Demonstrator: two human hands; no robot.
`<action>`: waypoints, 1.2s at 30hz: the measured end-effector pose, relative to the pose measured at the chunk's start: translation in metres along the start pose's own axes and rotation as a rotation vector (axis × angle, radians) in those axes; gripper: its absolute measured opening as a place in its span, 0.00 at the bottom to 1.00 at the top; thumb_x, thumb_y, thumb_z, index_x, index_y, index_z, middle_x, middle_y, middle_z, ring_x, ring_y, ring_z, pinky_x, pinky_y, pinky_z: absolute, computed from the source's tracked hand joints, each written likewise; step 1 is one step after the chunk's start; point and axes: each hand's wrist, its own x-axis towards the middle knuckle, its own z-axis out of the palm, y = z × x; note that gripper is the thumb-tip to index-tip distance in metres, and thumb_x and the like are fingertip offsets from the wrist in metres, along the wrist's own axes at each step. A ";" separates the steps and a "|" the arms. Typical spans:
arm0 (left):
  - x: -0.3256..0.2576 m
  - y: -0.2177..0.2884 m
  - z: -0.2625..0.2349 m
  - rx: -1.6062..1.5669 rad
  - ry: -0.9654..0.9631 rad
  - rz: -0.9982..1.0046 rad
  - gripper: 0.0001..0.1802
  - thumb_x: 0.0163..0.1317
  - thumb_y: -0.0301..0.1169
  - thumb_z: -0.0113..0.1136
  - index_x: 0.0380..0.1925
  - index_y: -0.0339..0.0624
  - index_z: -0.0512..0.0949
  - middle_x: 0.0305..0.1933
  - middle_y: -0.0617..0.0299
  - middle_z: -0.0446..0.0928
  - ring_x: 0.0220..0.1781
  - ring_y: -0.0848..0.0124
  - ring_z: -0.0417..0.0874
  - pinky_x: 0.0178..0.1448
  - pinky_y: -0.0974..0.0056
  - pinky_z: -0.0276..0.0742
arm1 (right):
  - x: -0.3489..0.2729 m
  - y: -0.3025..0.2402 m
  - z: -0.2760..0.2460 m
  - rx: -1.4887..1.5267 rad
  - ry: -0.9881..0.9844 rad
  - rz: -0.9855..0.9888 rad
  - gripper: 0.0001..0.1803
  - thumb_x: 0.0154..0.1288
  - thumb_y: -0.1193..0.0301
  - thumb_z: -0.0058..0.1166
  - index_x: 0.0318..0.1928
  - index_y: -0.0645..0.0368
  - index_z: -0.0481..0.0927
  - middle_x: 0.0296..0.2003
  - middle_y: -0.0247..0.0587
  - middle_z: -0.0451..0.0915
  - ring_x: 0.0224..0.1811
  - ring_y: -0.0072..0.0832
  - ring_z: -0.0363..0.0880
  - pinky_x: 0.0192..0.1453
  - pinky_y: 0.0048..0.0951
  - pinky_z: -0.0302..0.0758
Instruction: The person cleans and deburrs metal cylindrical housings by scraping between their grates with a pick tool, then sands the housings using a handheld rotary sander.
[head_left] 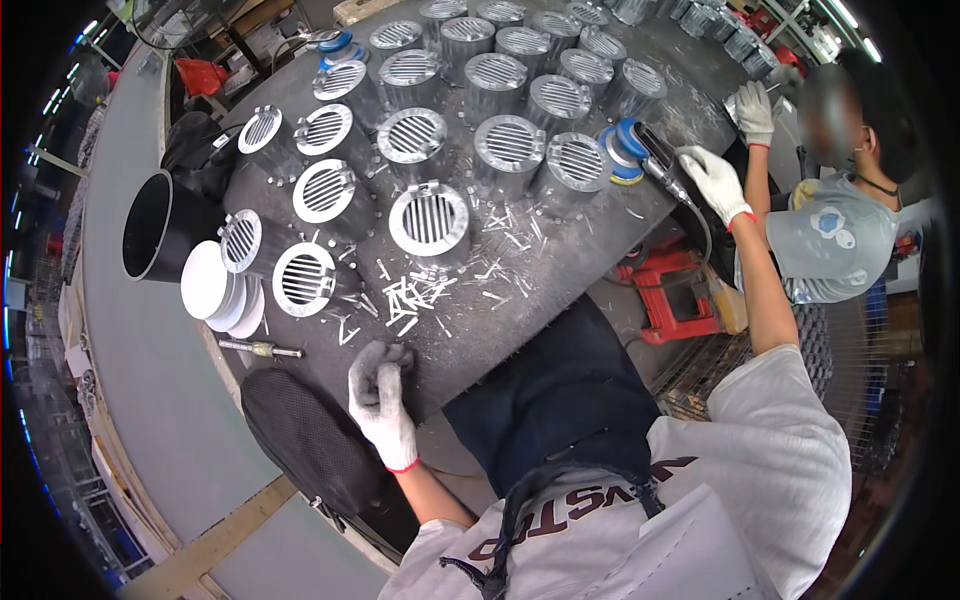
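Note:
My left hand, in a white glove with grey-stained fingers, hovers by the near edge of the dark worktable. Its fingers are curled in and nothing shows between them. On the right, my right hand is also gloved, fingers stretched toward the hose end of a blue disc sander; whether they touch it I cannot tell. The sander rests at the table's right edge beside a metal cylinder with a slotted top. Another slotted cylinder stands nearest the table's middle, behind scattered metal slivers.
Several more slotted cylinders fill the far table. White discs, a black bin and a metal-tipped tool lie left. A second blue sander sits far back. A red stool and a gloved co-worker are right.

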 end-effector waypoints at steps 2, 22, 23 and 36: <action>0.002 -0.005 -0.005 -0.013 0.004 0.019 0.18 0.72 0.27 0.63 0.58 0.28 0.77 0.47 0.49 0.86 0.45 0.63 0.89 0.58 0.58 0.85 | -0.004 0.020 0.018 -0.070 0.011 -0.140 0.18 0.79 0.59 0.49 0.55 0.57 0.84 0.52 0.47 0.85 0.56 0.43 0.83 0.63 0.36 0.75; 0.091 0.014 0.142 0.503 -0.049 0.416 0.50 0.37 0.40 0.87 0.61 0.34 0.72 0.53 0.52 0.83 0.55 0.62 0.85 0.61 0.58 0.82 | 0.033 -0.085 0.025 -0.019 0.015 -0.001 0.42 0.53 0.46 0.67 0.64 0.54 0.73 0.54 0.59 0.84 0.59 0.55 0.83 0.61 0.47 0.77; 0.083 0.032 0.133 0.624 -0.114 0.481 0.50 0.36 0.37 0.86 0.62 0.35 0.72 0.55 0.53 0.82 0.56 0.64 0.84 0.62 0.59 0.81 | 0.022 -0.083 0.019 0.078 0.055 0.022 0.41 0.52 0.51 0.70 0.64 0.55 0.73 0.52 0.57 0.85 0.58 0.52 0.83 0.63 0.46 0.76; 0.038 0.105 0.141 1.807 -0.908 0.402 0.42 0.31 0.43 0.85 0.49 0.42 0.75 0.52 0.52 0.78 0.57 0.52 0.82 0.61 0.52 0.81 | -0.108 -0.005 0.027 1.955 0.073 0.234 0.41 0.68 0.51 0.61 0.72 0.64 0.67 0.65 0.53 0.78 0.63 0.47 0.81 0.71 0.50 0.77</action>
